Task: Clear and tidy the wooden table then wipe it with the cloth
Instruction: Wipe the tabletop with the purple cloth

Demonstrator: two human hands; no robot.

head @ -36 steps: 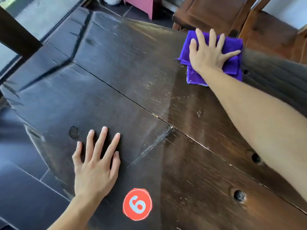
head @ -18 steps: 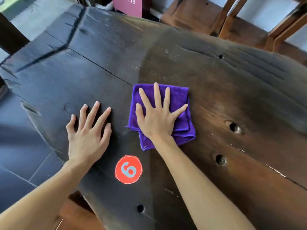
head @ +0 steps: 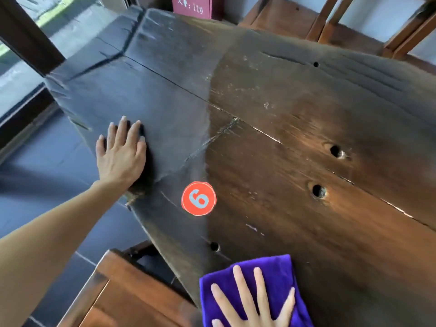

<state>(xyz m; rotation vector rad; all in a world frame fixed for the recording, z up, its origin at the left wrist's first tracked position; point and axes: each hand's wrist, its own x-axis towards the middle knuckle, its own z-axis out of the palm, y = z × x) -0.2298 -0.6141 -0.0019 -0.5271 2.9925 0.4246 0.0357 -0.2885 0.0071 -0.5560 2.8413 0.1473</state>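
The dark wooden table (head: 271,109) fills most of the view, its top scratched and marked with several knot holes. A folded purple cloth (head: 278,270) lies at the table's near edge, at the bottom of the frame. My right hand (head: 252,303) presses flat on the cloth with fingers spread; its wrist is cut off by the frame. My left hand (head: 120,154) rests flat on the table's left edge, fingers together, holding nothing. A round red sticker with the number 6 (head: 198,198) sits on the tabletop between the two hands.
A wooden chair seat (head: 132,296) stands close below the table's near-left edge. More wooden chairs (head: 335,22) stand behind the far side. A red box with white lettering (head: 191,5) is at the top. Dark floor tiles (head: 47,161) lie to the left.
My right hand has dragged the cloth from the far edge, across the middle, to the near edge. My left hand stayed planted at the left edge, its fingers now closer together.
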